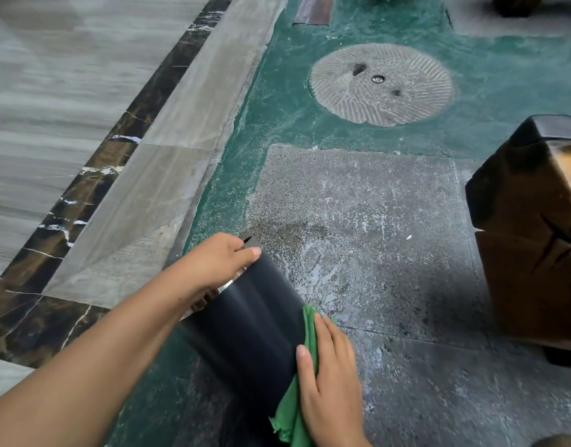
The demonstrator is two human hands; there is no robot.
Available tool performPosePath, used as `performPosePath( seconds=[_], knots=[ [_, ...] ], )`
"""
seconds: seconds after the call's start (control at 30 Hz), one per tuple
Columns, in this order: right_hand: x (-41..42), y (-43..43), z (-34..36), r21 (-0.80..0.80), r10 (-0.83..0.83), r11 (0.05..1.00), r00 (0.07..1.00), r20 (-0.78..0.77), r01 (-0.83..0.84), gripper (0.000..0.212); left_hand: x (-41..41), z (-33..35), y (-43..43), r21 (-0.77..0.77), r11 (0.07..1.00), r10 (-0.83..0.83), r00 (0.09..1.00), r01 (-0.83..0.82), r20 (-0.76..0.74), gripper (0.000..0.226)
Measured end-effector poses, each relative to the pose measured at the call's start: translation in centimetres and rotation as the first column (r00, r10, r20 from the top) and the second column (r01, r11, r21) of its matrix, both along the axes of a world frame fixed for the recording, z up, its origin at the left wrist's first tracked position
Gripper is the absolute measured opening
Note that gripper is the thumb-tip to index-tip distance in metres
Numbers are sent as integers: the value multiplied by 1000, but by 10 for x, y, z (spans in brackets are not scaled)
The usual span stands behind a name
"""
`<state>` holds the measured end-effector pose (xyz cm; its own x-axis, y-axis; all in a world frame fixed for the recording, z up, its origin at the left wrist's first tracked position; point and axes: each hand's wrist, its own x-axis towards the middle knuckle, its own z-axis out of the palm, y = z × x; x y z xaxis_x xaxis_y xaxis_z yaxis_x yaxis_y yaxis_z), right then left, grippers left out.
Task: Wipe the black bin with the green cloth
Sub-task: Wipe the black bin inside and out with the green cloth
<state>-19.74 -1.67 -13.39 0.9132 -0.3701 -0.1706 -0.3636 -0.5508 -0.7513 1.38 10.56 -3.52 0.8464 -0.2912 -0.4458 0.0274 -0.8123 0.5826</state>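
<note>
The black bin [248, 330] is tilted over the stone floor near the bottom centre, its smooth side facing me. My left hand [218, 261] grips its far rim, thumb lying along the edge. My right hand [331, 379] presses the green cloth [295, 411] flat against the bin's right side. The cloth bunches under my palm and hangs down toward the frame's lower edge.
A dark wooden stump stool [532, 227] stands close on the right. A round carved millstone [381, 83] is set into the green floor ahead. The grey slab [358, 221] under the bin is wet. Marble tiles with a dark border [94, 188] run along the left.
</note>
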Motion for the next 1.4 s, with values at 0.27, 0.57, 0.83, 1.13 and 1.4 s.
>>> performPosePath(
  seconds=[0.27,0.57,0.83,1.13,1.4],
  knots=[
    [26,-43,-31,147,-256,961,952,169,232,52,-17,-5,-51,-240,953,-147,973,187,176,46],
    [104,-100,-54,149,-354,933,910,216,328,54,-8,-33,-80,-357,907,-84,926,224,368,49],
    [109,-88,-58,154,-403,914,879,254,375,48,-6,-62,-72,-336,914,-64,900,226,432,47],
    [151,-52,-2,-91,72,996,801,595,-22,44,2,-75,-43,-343,916,-14,873,206,488,43],
    [207,-89,15,-528,679,723,596,428,-445,54,3,-75,-17,-237,946,-57,831,223,553,27]
  ],
)
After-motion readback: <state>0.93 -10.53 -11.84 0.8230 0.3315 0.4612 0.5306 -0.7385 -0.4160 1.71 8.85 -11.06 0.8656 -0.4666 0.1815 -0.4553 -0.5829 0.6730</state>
